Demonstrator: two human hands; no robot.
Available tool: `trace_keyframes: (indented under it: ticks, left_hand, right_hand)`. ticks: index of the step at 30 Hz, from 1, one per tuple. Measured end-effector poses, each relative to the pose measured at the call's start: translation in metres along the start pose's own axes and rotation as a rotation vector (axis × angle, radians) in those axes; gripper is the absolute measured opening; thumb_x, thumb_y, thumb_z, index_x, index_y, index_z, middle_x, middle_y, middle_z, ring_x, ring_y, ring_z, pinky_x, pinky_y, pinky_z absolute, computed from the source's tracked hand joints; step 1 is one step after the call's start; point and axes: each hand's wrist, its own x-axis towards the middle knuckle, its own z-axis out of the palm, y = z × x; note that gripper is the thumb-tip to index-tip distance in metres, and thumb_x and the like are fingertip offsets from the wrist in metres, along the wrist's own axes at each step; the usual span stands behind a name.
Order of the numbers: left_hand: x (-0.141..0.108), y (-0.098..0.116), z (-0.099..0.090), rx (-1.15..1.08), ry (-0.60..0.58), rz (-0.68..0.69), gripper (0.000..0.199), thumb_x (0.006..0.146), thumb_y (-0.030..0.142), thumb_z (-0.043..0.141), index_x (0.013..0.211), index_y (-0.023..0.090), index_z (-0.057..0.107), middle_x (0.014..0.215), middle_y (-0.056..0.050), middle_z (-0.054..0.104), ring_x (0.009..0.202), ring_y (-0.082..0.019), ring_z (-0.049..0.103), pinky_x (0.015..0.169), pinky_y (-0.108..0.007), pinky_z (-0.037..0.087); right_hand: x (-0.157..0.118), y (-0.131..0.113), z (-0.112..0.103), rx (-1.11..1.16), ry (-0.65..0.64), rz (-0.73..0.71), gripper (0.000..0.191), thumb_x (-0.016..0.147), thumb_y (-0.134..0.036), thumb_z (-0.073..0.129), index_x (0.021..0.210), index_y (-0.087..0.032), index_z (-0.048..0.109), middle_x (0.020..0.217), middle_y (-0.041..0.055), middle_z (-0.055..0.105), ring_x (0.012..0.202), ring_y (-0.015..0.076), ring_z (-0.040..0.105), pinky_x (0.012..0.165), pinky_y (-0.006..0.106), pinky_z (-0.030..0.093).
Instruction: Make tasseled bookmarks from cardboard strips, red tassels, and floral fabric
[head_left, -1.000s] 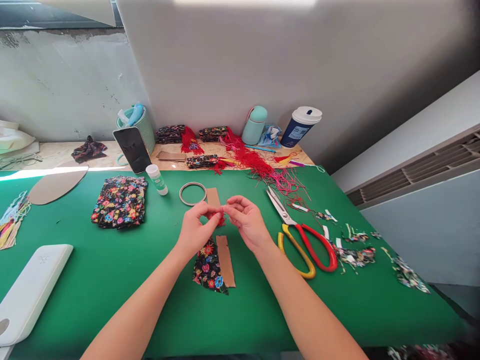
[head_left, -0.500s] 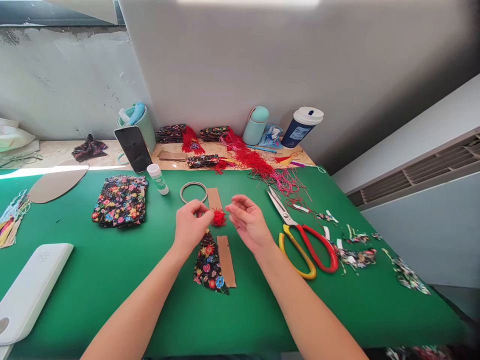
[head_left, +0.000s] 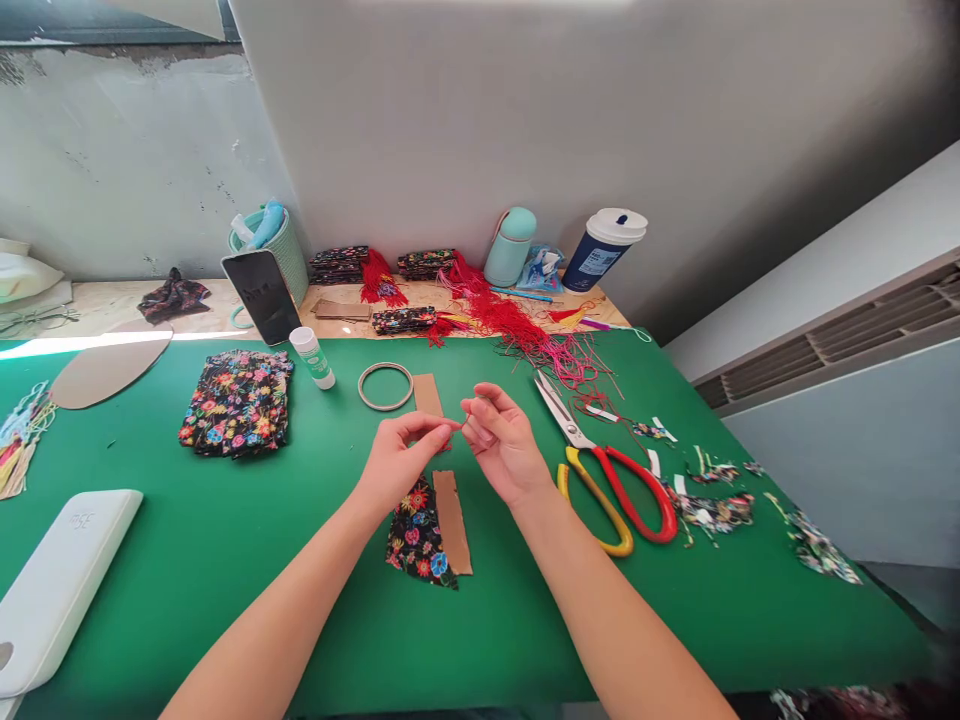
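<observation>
Above the green mat, my left hand (head_left: 405, 455) is closed in a pinch, thumb against forefinger. A small red thread tuft (head_left: 448, 444) shows at its fingertips, mostly hidden behind them. My right hand (head_left: 507, 448) faces it with curled fingers, its fingertips pinched on a thin reddish strand that runs between the two hands. Below them lies a black floral fabric piece (head_left: 420, 535), beside a brown card strip (head_left: 451, 525). Another card strip (head_left: 428, 393) lies just beyond the hands, next to a round ring (head_left: 385, 386).
Large scissors (head_left: 596, 460) with red and yellow handles lie right of my right hand. A glue stick (head_left: 313, 358), folded floral fabric (head_left: 236, 405) and a leaning phone (head_left: 262, 295) are leftward. Red threads (head_left: 517, 325), a flask (head_left: 511, 248) and a cup (head_left: 604, 250) stand behind.
My left hand has moved right and turned over the red tuft, covering most of it. The right hand's fingers have curled in and now meet near the left fingertips.
</observation>
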Motion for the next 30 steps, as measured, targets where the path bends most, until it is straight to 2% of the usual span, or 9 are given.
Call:
trace_keyframes:
  ticks: [3,8,13,18,22,25,27,30]
  left_hand:
    - [0.000,-0.004,0.002,0.044,0.031,0.048,0.024,0.070,0.037,0.070,0.084,0.017,0.072,0.058,0.001,0.058,0.058,-0.013,0.054,0.061,-0.028,0.046]
    - [-0.001,-0.003,0.004,0.053,0.026,0.061,0.023,0.070,0.039,0.070,0.071,0.016,0.070,0.062,-0.002,0.062,0.061,-0.015,0.056,0.058,-0.028,0.046]
    - [-0.002,0.003,0.002,-0.019,-0.005,0.011,0.017,0.071,0.032,0.067,0.067,0.016,0.067,0.064,-0.001,0.061,0.063,-0.013,0.053,0.062,-0.027,0.043]
    - [-0.003,0.005,0.001,-0.030,-0.017,0.004,0.015,0.072,0.030,0.066,0.066,0.016,0.065,0.067,-0.001,0.061,0.066,-0.014,0.053,0.066,-0.027,0.043]
    - [-0.006,0.007,0.000,0.006,-0.007,0.045,0.017,0.076,0.031,0.062,0.069,0.016,0.065,0.069,-0.003,0.063,0.068,-0.015,0.055,0.069,-0.029,0.045]
    - [-0.008,0.009,-0.003,0.078,0.061,0.099,0.017,0.078,0.031,0.061,0.071,0.016,0.066,0.068,-0.002,0.062,0.067,-0.015,0.055,0.067,-0.028,0.045]
    - [-0.007,0.010,-0.005,0.160,0.126,0.144,0.016,0.078,0.030,0.060,0.071,0.017,0.067,0.066,-0.002,0.061,0.066,-0.015,0.053,0.065,-0.027,0.043]
    - [-0.006,0.010,-0.007,0.293,0.201,0.205,0.015,0.078,0.028,0.059,0.071,0.018,0.067,0.062,0.000,0.058,0.061,-0.013,0.049,0.061,-0.026,0.040]
  right_hand:
    - [-0.003,0.002,0.003,-0.052,0.005,0.008,0.032,0.051,-0.027,0.083,0.076,-0.022,0.063,0.060,-0.0046,0.065,0.040,0.0025,0.031,0.039,0.018,0.025]
    - [-0.007,0.001,0.007,-0.099,0.040,-0.013,0.032,0.050,-0.025,0.083,0.073,-0.022,0.061,0.056,-0.0063,0.057,0.046,0.0060,0.043,0.041,0.020,0.028]
    - [-0.006,-0.004,0.005,-0.057,0.029,-0.067,0.031,0.052,-0.021,0.082,0.074,-0.021,0.061,0.053,-0.0074,0.051,0.046,0.0041,0.039,0.041,0.018,0.026]
    - [-0.008,-0.005,0.006,-0.078,0.024,-0.080,0.030,0.055,-0.022,0.081,0.075,-0.022,0.059,0.054,-0.0081,0.050,0.045,0.0047,0.041,0.039,0.017,0.029]
    - [-0.009,-0.008,0.004,-0.262,-0.044,-0.124,0.022,0.062,-0.028,0.078,0.077,-0.024,0.062,0.062,-0.0054,0.060,0.049,0.0080,0.051,0.042,0.020,0.042]
    - [-0.009,-0.013,-0.001,-0.470,-0.147,-0.201,0.013,0.068,-0.030,0.075,0.076,-0.023,0.068,0.065,-0.0020,0.064,0.058,0.0127,0.060,0.056,0.027,0.053]
    - [-0.009,-0.015,-0.003,-0.584,-0.200,-0.230,0.011,0.071,-0.029,0.073,0.080,-0.024,0.070,0.069,-0.0007,0.066,0.062,0.0143,0.062,0.064,0.031,0.055]
    - [-0.011,-0.015,-0.004,-0.741,-0.252,-0.290,0.010,0.074,-0.029,0.071,0.083,-0.025,0.070,0.075,0.0009,0.065,0.066,0.0166,0.064,0.066,0.032,0.055]
